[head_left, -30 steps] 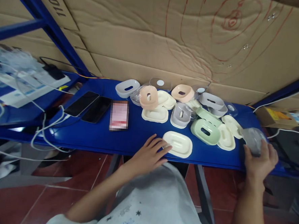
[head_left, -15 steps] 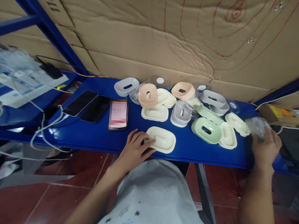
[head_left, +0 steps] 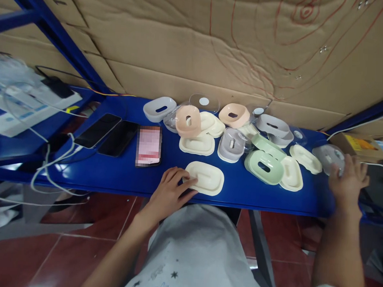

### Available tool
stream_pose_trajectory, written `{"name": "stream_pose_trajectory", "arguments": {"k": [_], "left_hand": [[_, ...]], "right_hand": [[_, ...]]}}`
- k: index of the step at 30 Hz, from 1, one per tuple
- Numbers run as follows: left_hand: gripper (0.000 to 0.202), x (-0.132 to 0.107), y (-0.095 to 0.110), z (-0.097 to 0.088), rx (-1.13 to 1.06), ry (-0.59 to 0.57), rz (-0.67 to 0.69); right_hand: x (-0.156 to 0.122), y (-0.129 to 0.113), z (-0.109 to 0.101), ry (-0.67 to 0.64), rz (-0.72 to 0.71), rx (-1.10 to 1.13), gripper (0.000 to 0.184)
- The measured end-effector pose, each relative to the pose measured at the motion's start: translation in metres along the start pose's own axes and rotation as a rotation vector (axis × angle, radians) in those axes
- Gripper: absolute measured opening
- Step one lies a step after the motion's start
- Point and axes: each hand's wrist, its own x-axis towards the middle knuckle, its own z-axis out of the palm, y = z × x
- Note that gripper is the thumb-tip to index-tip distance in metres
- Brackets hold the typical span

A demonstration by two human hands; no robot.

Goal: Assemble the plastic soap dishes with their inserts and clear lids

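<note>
An oblong cream plastic tray [head_left: 208, 179] with a raised rim lies near the table's front edge. My left hand [head_left: 172, 188] grips its left end, the index finger over the rim and the thumb by the front edge. At the far right my right hand [head_left: 347, 179] is slightly blurred, its fingers spread beside a clear plastic cover [head_left: 328, 157] lying on the table. To the left of that cover rest a cream tray [head_left: 304, 158], another cream tray [head_left: 292, 175] and a green oval holder with a slot [head_left: 261, 167].
Peach holders [head_left: 188, 121], grey holders [head_left: 232, 146] and clear covers stand along the back of the blue table [head_left: 112, 169]. Several phones [head_left: 149, 146] and white cables [head_left: 52, 165] are on the left. A cardboard wall [head_left: 165, 42] rises behind; an open carton [head_left: 356, 147] sits at right.
My right hand has moved a little to the right, its fingers now spread and off the clear cover, which lies on the table. My left hand has stayed at the cream tray.
</note>
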Motion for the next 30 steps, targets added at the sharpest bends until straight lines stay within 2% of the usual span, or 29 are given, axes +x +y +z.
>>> {"name": "stream_pose_trajectory", "arguments": {"k": [2, 3, 4, 5, 6, 7, 8, 9, 11, 14, 16, 19, 23, 25, 27, 30], "left_hand": [[0.021, -0.001, 0.0, 0.001, 0.0, 0.032, -0.007], [0.02, -0.001, 0.0, 0.001, -0.001, 0.048, -0.013], [0.018, -0.001, 0.0, 0.002, -0.002, 0.06, -0.02], [0.017, -0.001, 0.0, 0.002, -0.003, 0.069, -0.026], [0.017, -0.001, 0.0, 0.002, -0.001, 0.076, -0.031], [0.016, -0.001, 0.001, 0.002, 0.001, 0.08, -0.033], [0.016, -0.001, 0.001, 0.002, 0.002, 0.08, -0.036], [0.016, -0.001, 0.001, 0.002, 0.0, 0.078, -0.038], [0.015, -0.001, 0.002, 0.001, -0.013, 0.07, -0.035], [0.013, 0.0, 0.003, 0.0, -0.052, 0.041, -0.026], [0.012, 0.001, 0.005, -0.001, -0.071, 0.022, -0.026], [0.011, 0.002, 0.005, -0.001, -0.101, 0.016, -0.032], [0.013, -0.001, 0.0, -0.002, -0.261, 0.015, -0.022], [0.015, -0.003, -0.003, -0.004, -0.357, -0.004, -0.034], [0.021, -0.005, -0.005, -0.007, -0.402, -0.042, -0.072], [0.047, -0.006, -0.006, -0.01, -0.401, -0.088, -0.153]], "right_hand": [[-0.019, -0.05, -0.046, 0.102, -0.086, 0.256, 0.051], [-0.032, -0.083, -0.071, 0.188, -0.037, 0.361, 0.047], [-0.045, -0.118, -0.095, 0.124, -0.071, 0.462, 0.044], [-0.059, -0.154, -0.115, 0.023, -0.215, 0.57, 0.04], [-0.07, -0.189, -0.13, -0.095, -0.437, 0.666, 0.038], [-0.079, -0.221, -0.141, -0.233, -0.575, 0.719, 0.04], [-0.084, -0.249, -0.146, -0.308, -0.632, 0.739, 0.043], [-0.086, -0.272, -0.147, -0.351, -0.665, 0.739, 0.046], [-0.083, -0.303, -0.14, -0.418, -0.654, 0.69, 0.055], [-0.065, -0.321, -0.121, -0.492, -0.597, 0.589, 0.06], [-0.051, -0.321, -0.112, -0.522, -0.577, 0.567, 0.052], [-0.037, -0.313, -0.11, -0.498, -0.517, 0.668, 0.04], [-0.039, -0.298, -0.123, -0.398, -0.335, 0.891, 0.036], [-0.048, -0.291, -0.135, -0.379, -0.308, 0.982, 0.034], [-0.06, -0.286, -0.146, -0.359, -0.338, 1.05, 0.034], [-0.079, -0.281, -0.16, -0.394, -0.484, 1.12, 0.04]]}}
